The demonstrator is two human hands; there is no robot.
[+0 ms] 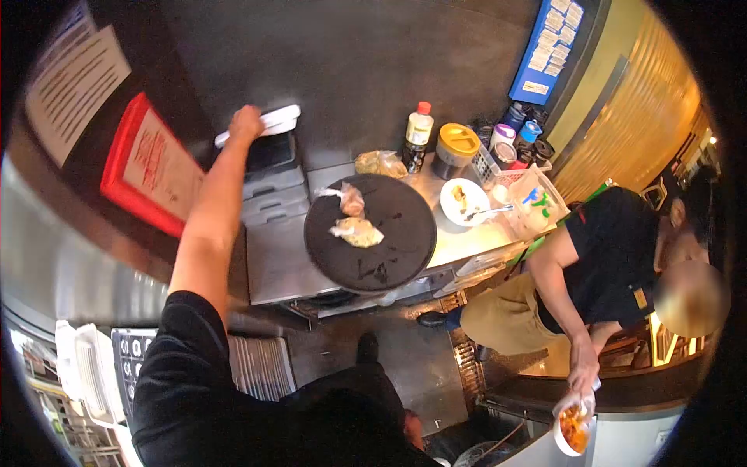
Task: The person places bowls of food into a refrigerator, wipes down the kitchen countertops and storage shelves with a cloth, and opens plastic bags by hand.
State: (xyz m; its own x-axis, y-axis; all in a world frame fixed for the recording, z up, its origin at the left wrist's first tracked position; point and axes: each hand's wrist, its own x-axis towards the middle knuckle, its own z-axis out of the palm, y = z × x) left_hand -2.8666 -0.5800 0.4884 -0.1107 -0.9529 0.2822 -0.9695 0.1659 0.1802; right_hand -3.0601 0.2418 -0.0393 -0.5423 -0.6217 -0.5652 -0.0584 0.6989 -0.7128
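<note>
My left hand (247,123) reaches far out to the upper left, its fingers closed on a white, flat, lid-like piece (280,120). This piece is above a stack of grey containers (274,180) with a dark top. Low in the view, my right hand (414,430) shows only in part beside my dark clothing, and its fingers cannot be made out. Between the containers and a white bowl lies a round black tray (405,226). On it rest two knotted clear bags of food, one pinkish (352,204) and one pale yellow (358,233).
Behind the tray are another food bag (380,163), a red-capped bottle (419,128) and a yellow-lidded tub (457,144). A white bowl (453,212) with a spoon stands right of it. A co-worker (615,257) on the right holds a bowl of orange food (572,432).
</note>
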